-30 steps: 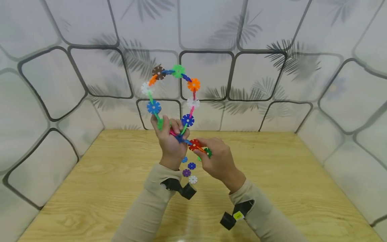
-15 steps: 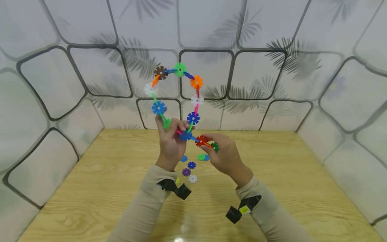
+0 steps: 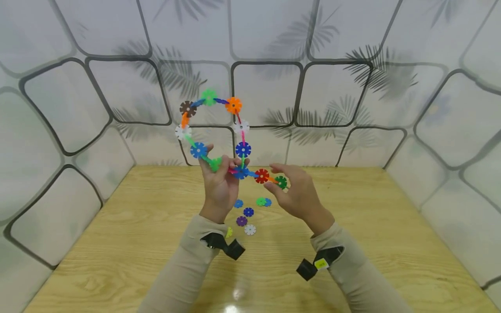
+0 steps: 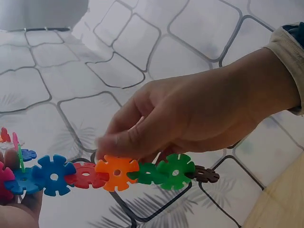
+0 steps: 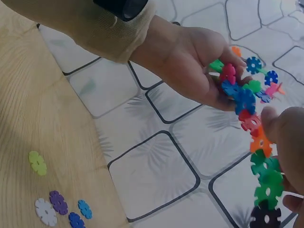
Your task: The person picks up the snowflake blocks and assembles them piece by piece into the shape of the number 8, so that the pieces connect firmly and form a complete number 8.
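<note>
A loop of interlocking plastic snowflake discs [image 3: 233, 105] in mixed colours stands up from my left hand [image 3: 221, 189], with a short tail running right. My left thumb and fingers pinch the discs where loop and tail meet, near a light blue disc [image 3: 241, 172]. The tail holds a red disc [image 3: 262, 176], an orange disc [image 4: 117, 173], a green disc [image 4: 175, 172] and a dark brown disc [image 4: 205, 174] at its end. My right hand [image 3: 299, 191] is beside this tail, thumb and forefinger apart, the thumb tip close above the orange disc in the left wrist view.
Several loose discs lie on the wooden table [image 3: 137, 243] below the hands: a white disc [image 3: 250, 229], a purple disc [image 3: 241, 221], a yellow disc [image 5: 37, 163], blue ones and a light green disc [image 3: 261, 201]. Patterned walls [image 3: 270, 95] enclose the table's back and sides.
The loop has tilted left and dropped slightly. My right fingers, earlier pinching the tail by the red disc, have spread off it and moved right. More loose discs show on the table.
</note>
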`<act>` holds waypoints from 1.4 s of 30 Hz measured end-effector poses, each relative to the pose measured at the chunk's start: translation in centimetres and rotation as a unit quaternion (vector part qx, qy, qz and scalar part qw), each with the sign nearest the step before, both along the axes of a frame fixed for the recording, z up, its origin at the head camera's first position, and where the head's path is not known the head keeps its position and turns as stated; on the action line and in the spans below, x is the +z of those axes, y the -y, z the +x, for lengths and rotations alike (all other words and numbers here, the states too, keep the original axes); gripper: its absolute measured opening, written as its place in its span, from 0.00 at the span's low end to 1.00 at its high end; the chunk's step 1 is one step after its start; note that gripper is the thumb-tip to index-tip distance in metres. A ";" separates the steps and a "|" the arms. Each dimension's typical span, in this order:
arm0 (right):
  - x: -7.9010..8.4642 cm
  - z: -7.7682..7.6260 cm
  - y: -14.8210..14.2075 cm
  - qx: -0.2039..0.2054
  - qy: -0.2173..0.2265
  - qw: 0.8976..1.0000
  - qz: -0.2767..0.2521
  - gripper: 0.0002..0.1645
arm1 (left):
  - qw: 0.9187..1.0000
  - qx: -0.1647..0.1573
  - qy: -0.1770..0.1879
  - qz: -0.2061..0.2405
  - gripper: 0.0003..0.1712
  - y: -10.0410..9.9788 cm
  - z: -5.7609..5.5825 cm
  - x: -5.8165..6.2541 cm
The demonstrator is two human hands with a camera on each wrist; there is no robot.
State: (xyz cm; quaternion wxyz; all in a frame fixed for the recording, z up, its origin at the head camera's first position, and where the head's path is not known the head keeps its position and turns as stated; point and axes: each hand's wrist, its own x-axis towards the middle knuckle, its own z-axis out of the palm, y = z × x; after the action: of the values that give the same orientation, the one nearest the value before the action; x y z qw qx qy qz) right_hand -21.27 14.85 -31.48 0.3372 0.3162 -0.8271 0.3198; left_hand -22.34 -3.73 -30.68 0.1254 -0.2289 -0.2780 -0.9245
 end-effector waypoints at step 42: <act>-12.3 -5.8 -0.9 -0.103 0.451 0.878 0.120 0.10 | 0.937 0.115 0.322 0.076 0.13 3.8 -0.2 -2.8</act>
State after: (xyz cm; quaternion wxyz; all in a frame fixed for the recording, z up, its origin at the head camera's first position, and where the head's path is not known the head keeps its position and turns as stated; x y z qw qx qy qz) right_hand -27.03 15.70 -43.80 -0.0821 0.0886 -0.9494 0.2899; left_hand -22.51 -7.54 -33.50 0.1520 0.1249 -0.2565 -0.9463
